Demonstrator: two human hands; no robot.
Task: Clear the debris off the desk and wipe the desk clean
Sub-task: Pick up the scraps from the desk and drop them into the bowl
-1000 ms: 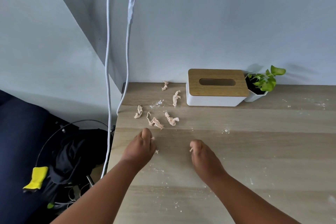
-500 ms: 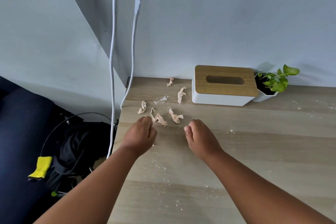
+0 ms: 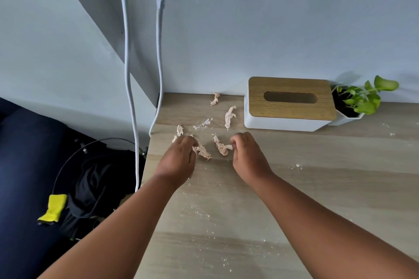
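On the tabletop [image 3: 317,176], the left hand [image 3: 179,158] pinches one paper scrap [image 3: 202,151] while the right hand [image 3: 248,156] pinches another scrap [image 3: 222,147] just beside it.

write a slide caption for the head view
Both hands, left hand and right hand, reach for crumpled paper scraps on a crumb-dusted desk near a tissue box.

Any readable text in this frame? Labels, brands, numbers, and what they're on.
None readable.
Tissue box: plain wooden lid, plain white sides, no print.
Plant pot: white, no label.
Yellow tag beside the desk: no marks legible.
Cables: no visible print.
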